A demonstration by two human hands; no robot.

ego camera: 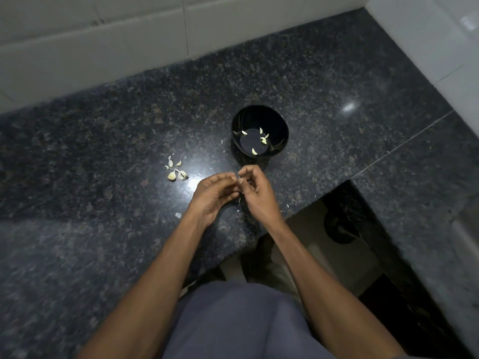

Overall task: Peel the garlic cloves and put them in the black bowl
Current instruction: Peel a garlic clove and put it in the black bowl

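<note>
The black bowl [278,125] stands on the dark granite counter with several pale peeled cloves [263,139] lying on its bottom. Just in front of it my left hand [213,194] and my right hand [258,193] meet fingertip to fingertip, both pinching a small garlic clove [240,182] that is mostly hidden between the fingers. A little heap of unpeeled cloves and skins [176,171] lies on the counter to the left of my hands.
The granite counter [103,177] runs to white tiled walls at the back and right. Its front edge cuts in at the right, with a dark gap [344,229] below. Small skin scraps [178,215] lie near my left wrist.
</note>
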